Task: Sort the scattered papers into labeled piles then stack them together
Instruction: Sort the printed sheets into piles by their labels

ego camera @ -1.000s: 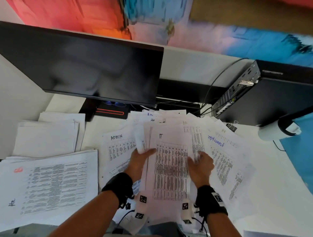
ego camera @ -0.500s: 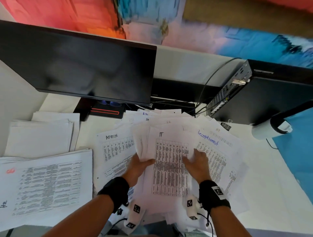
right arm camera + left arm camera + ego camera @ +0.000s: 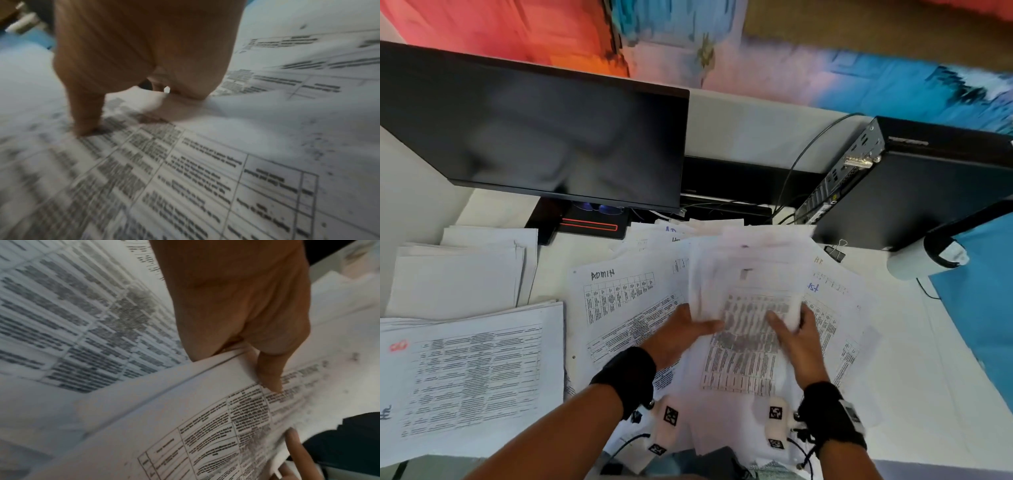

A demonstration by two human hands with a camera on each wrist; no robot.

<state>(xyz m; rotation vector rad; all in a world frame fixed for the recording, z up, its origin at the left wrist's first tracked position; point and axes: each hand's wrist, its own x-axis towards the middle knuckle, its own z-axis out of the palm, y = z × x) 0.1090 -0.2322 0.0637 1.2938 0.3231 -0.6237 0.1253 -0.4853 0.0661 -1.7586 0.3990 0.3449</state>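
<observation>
A bundle of printed table sheets is raised over the scattered papers in the middle of the desk, blurred by motion. My left hand grips its left edge, with the thumb on top and the fingers underneath. My right hand grips its right edge the same way. In the left wrist view the thumb presses on the bundle. In the right wrist view the thumb presses on the top sheet, and the fingers are hidden. A sheet marked ADMIN lies to the left, and a sheet with a blue label lies to the right.
A pile marked HR lies at front left, with a blank-faced pile behind it. A monitor stands at the back and a black computer box at back right. Beside the box are a binder clip, a white roll and blue cloth.
My right hand went from lying flat on the top sheet to gripping the bundle's right edge. The bundle has come up and now covers most of the blue label.
</observation>
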